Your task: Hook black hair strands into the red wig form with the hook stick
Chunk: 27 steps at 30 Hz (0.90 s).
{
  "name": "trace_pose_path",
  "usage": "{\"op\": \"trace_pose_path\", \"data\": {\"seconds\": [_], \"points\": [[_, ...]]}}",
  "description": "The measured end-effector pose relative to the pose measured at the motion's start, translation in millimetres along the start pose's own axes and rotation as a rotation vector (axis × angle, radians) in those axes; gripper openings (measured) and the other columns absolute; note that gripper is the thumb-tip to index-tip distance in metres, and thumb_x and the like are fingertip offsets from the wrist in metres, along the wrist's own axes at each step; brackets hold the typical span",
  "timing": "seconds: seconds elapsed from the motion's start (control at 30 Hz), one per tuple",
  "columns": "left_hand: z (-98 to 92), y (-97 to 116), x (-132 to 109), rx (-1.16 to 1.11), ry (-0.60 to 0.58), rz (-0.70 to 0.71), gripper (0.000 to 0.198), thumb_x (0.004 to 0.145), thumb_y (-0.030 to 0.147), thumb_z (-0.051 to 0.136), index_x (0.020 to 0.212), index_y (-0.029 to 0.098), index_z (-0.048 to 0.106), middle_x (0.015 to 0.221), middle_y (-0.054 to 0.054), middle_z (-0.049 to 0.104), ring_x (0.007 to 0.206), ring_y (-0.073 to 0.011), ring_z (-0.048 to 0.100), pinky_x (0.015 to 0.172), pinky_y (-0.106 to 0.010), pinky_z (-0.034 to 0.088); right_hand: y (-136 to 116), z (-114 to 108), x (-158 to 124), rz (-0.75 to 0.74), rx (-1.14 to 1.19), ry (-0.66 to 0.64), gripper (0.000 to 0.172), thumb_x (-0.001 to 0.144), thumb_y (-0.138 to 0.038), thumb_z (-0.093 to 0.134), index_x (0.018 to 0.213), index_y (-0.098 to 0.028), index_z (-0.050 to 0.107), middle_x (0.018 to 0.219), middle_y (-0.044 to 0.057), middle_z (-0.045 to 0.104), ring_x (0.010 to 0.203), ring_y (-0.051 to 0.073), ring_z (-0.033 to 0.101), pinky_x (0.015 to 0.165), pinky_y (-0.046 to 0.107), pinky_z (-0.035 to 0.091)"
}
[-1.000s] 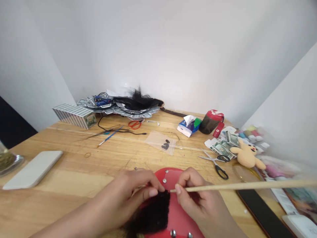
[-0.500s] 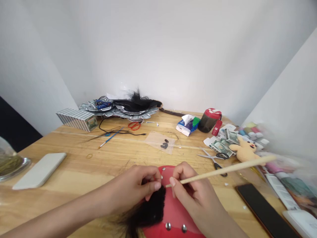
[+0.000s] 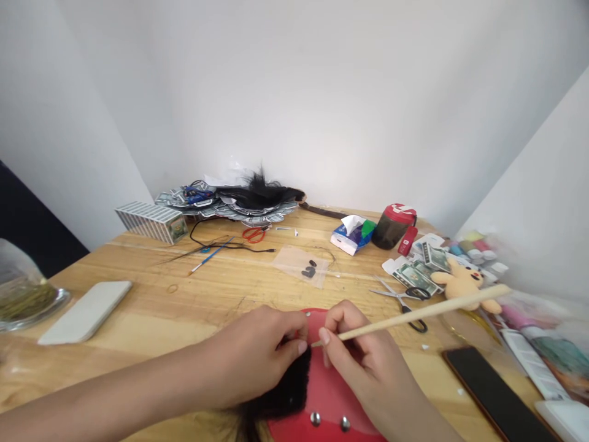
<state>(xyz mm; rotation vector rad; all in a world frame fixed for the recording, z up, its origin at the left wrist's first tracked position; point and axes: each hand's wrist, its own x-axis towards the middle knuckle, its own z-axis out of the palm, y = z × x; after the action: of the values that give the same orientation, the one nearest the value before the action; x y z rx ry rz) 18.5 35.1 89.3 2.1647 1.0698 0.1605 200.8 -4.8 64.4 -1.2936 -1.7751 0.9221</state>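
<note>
A red board with metal studs lies at the near edge of the wooden table. A tuft of black hair lies across its left side. My left hand presses down on the hair, thumb and fingers pinched at its upper edge. My right hand grips a long thin wooden stick, held like a pen. The stick's tip meets the hair right by my left thumb, and its shaft slants up to the right.
Black-handled scissors, a clear bag of small dark pieces, a tissue pack and a red-lidded cup lie beyond. A plush toy and a black phone sit right. A white case lies left.
The stick's far end has tilted upward from nearly level. Both hands stay pinched at the hair's edge, and the view has shifted slightly.
</note>
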Motion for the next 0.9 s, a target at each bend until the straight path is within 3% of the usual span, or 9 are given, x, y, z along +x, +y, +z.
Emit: {"op": "trace_pose_path", "data": {"seconds": [0.33,0.67,0.8,0.9], "points": [[2.1,6.3,-0.8,0.255,0.049,-0.003,0.024,0.092,0.016,0.044,0.081,0.022,0.064,0.079,-0.006,0.074,0.069,-0.0221,0.068,0.059,-0.026,0.041,4.5,-1.1,2.0,-0.047,-0.009,0.008,0.023,0.098,-0.03,0.043,0.077,-0.023,0.048,0.061,-0.005,0.049,0.056,0.014,0.047,0.054,0.024,0.036],[9.3,-6.5,-15.3,0.159,0.067,0.072,0.025,0.095,0.013,0.043,0.085,0.022,0.063,0.08,-0.002,0.071,0.071,-0.0175,0.066,0.067,-0.024,0.046,4.9,0.3,-1.1,0.023,-0.028,0.022,0.022,0.1,-0.033,0.042,0.082,-0.024,0.05,0.063,-0.005,0.053,0.058,0.015,0.051,0.055,0.025,0.038],[18.9,-17.8,-23.1,0.185,0.112,0.175,0.023,0.093,0.008,0.043,0.078,0.021,0.056,0.08,0.0,0.067,0.072,-0.0151,0.062,0.064,-0.022,0.044,4.1,1.0,-0.8,0.039,-0.017,0.041,0.023,0.1,-0.035,0.043,0.082,-0.024,0.052,0.064,-0.004,0.054,0.058,0.015,0.051,0.054,0.023,0.038],[25.9,-25.1,-29.0,0.329,0.186,0.284,0.022,0.086,0.003,0.047,0.085,0.021,0.058,0.093,-0.002,0.067,0.072,-0.0163,0.063,0.06,-0.023,0.046,3.5,2.1,0.0,0.066,-0.011,0.055,0.024,0.1,-0.037,0.043,0.082,-0.024,0.051,0.065,-0.004,0.054,0.059,0.015,0.052,0.054,0.024,0.038]]}}
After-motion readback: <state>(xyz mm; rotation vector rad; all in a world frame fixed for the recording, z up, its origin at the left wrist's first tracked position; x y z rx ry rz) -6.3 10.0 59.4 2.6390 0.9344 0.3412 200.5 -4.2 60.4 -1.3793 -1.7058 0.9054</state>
